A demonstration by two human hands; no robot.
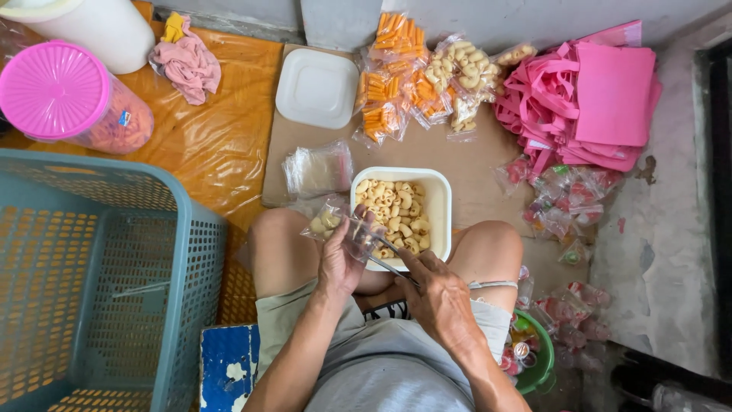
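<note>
My left hand [341,259] holds a small clear plastic bag [335,225] with a few pale ring-shaped snacks in it, over the left rim of a white square tub [440,207] filled with the same snacks [395,214]. My right hand [440,299] grips a thin metal utensil [389,263] whose tip points into the bag's mouth. The tub rests on cardboard between my bare knees.
A stack of empty clear bags [318,169] lies left of the tub, a white lid [317,87] behind it. Filled snack bags [427,76], pink cloth bags [595,103], a teal basket [99,275], a pink-lidded jar [69,95] and small wrapped sweets [560,206] surround me.
</note>
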